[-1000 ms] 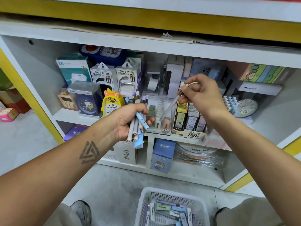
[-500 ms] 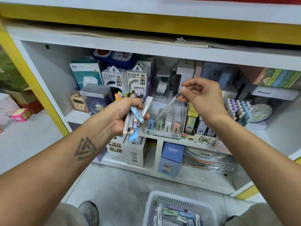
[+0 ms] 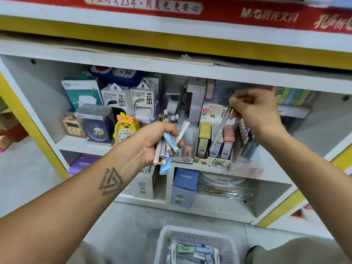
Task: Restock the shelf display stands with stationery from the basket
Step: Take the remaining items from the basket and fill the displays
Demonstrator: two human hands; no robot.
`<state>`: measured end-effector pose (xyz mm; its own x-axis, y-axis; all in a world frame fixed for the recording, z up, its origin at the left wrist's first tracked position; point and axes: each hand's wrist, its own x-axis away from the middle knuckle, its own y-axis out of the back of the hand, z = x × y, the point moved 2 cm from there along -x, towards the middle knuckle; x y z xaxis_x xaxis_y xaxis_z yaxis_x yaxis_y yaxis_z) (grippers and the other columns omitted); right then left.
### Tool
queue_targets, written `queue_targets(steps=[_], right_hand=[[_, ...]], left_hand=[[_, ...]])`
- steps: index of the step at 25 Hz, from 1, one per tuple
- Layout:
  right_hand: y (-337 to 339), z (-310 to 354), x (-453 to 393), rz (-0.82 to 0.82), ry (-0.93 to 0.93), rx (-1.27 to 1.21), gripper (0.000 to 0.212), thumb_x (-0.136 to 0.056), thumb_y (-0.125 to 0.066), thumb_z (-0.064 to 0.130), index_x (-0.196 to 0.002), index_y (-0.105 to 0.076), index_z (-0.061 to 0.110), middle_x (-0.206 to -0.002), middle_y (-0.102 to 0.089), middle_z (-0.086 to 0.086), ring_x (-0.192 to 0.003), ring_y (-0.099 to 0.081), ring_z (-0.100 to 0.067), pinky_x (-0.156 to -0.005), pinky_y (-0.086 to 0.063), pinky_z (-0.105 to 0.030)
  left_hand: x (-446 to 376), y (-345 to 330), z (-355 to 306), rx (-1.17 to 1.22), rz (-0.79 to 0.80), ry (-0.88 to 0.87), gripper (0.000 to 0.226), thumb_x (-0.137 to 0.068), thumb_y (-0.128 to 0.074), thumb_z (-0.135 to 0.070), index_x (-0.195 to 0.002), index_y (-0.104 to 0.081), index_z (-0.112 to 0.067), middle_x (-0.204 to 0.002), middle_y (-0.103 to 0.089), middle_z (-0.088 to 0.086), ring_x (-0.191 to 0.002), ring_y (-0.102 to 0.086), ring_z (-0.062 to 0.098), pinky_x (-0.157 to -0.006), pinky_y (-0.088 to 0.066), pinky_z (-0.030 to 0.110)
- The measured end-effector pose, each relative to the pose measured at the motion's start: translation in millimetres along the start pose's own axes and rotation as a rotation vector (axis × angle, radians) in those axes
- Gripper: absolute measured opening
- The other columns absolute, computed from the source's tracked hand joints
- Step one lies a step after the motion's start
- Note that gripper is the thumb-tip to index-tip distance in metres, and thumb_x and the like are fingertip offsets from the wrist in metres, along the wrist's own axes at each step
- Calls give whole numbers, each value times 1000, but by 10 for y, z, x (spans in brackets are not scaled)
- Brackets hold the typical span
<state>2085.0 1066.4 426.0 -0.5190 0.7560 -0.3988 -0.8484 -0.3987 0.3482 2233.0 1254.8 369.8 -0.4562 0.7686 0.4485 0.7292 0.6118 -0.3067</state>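
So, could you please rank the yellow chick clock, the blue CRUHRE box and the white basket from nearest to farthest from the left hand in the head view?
From the left hand:
1. Yellow chick clock, just to its left on the shelf.
2. Blue CRUHRE box, below and right, lower shelf.
3. White basket, on the floor, farthest.

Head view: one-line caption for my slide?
Left hand grips pastel pens; right hand pinches one grey pen.

Shelf (image 3: 171, 71) white w/ yellow trim; banner (image 3: 209, 10) red; chick clock (image 3: 124, 128) yellow, orange bow; basket (image 3: 190, 235) white mesh; pens (image 3: 167, 143) pastel blue, beige, lilac.
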Motion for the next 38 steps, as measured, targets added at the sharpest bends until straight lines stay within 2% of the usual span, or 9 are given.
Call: queue_targets(steps=[4, 8, 13, 19, 26, 30, 33, 36, 38], right_hand=[[469, -163, 86, -90, 51, 88, 9, -92, -64, 1, -87, -68, 7, -65, -61, -7, -47, -55, -5, -52, -46, -19], [758, -325, 183, -78, 100, 121, 6, -92, -65, 2, -90, -68, 7, -73, -70, -15, -60, -67, -22, -60, -56, -33], [759, -419, 342, 100, 248, 381, 5, -93, -68, 11, -91, -70, 15, -76, -73, 5, -68, -71, -2, -69, -57, -20], [876, -418, 364, -102, 346, 348, 5, -92, -67, 8, -94, -70, 12, -78, -72, -1, -70, -69, -15, -70, -60, -35], [593, -629, 527, 209, 491, 575, 5, -89, -68, 5, -89, -71, 8, -79, -72, -2, -72, -67, -20, -67, -53, -34], [542, -718, 535, 285, 399, 615, 5, -89, -69, 10, -87, -74, 10, -81, -73, -2, -76, -66, -23, -67, -44, -25], [563, -662, 479, 232, 379, 644, 17, -95, -64, 20, -92, -77, 9, -87, -71, -5, -81, -64, -22, -74, -49, -34], [546, -550, 483, 214, 82, 243, 21, -97, -62, 35, -94, -73, 18, -72, -70, -4, -61, -62, -13, -55, -47, -27], [452, -540, 518, 303, -172, -21, 19, -94, -70, 29, -100, -70, 11, -66, -72, -7, -52, -63, -14, -46, -45, -24]], left_hand=[[-43, -408, 149, -5, 69, 27, 10, -87, -50, -1, -80, -58, 0, -63, -61, 17, -46, -61, 20, -41, -48, 20], [-171, -802, 183, 8, 99, 26, 6, -86, -53, 1, -83, -59, -1, -63, -62, 15, -48, -63, 21, -41, -48, 20], [-308, -1025, 288, -18, 98, 45, 8, -86, -54, 2, -84, -61, -1, -60, -64, 15, -44, -62, 20, -40, -47, 19], [-351, -998, 327, -29, 69, 55, 7, -86, -54, 2, -85, -61, 1, -62, -64, 18, -40, -60, 21, -39, -47, 21], [-352, -1048, 377, -59, 95, 44, 10, -87, -54, 2, -83, -63, -1, -61, -65, 14, -51, -64, 21, -41, -48, 20], [-347, -1064, 392, -69, 121, 40, 9, -88, -54, 2, -85, -62, 1, -64, -65, 19, -50, -64, 21, -42, -48, 20], [-344, -1089, 411, -64, 128, 33, 8, -87, -56, 2, -90, -64, 2, -71, -66, 20, -57, -68, 23, -44, -50, 21], [-358, -1127, 417, -71, 105, 6, 11, -86, -58, 2, -94, -66, 1, -80, -68, 20, -71, -70, 29, -47, -50, 24], [-361, -1164, 414, -88, 99, -23, 13, -84, -59, 2, -95, -66, 1, -83, -69, 20, -71, -69, 30, -48, -50, 26]])
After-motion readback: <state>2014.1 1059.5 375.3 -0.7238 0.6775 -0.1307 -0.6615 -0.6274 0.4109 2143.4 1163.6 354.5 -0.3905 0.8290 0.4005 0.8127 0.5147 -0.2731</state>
